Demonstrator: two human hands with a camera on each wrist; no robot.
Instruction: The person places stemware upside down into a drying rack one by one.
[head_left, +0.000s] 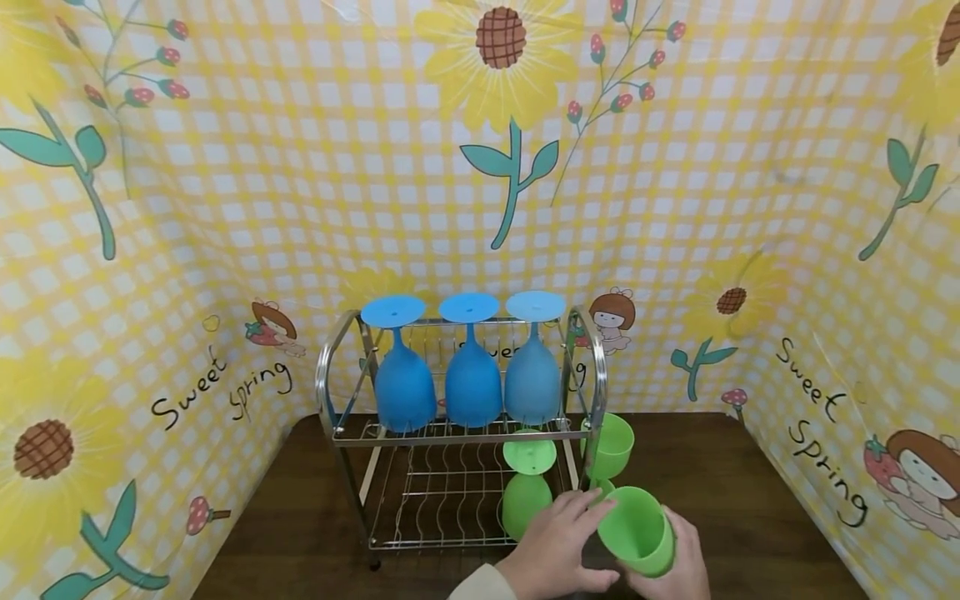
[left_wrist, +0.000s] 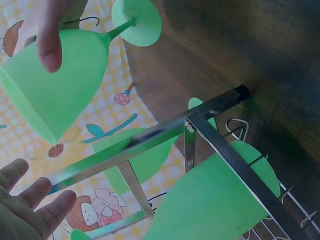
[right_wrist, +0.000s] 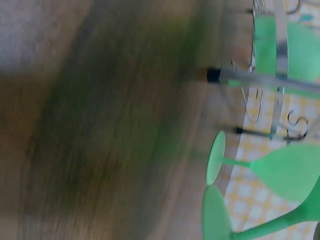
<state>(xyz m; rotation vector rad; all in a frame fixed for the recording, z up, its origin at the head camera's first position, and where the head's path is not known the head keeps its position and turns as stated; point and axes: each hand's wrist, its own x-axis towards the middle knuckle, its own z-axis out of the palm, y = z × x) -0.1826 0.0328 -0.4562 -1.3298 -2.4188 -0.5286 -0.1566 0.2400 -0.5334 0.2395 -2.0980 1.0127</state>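
My right hand (head_left: 688, 560) holds a green plastic wine goblet (head_left: 636, 533) by its bowl, mouth up, just right of the rack. In the left wrist view, the thumb lies across the bowl, and the stem and round foot (left_wrist: 137, 22) show uncovered. My left hand (head_left: 553, 543) is beside that goblet with fingers spread, holding nothing. Another green goblet (head_left: 527, 504) sits upside down at the right end of the rack's lower tier, partly behind the left hand. A third green goblet (head_left: 613, 446) stands upright on the table behind the held one.
A two-tier metal dish rack (head_left: 465, 439) stands on the dark wooden table (head_left: 277, 508). On its upper tier are three upside-down blue goblets (head_left: 472, 387) in a row. A yellow checked cloth (head_left: 360, 167) with flowers surrounds the table at the back and sides.
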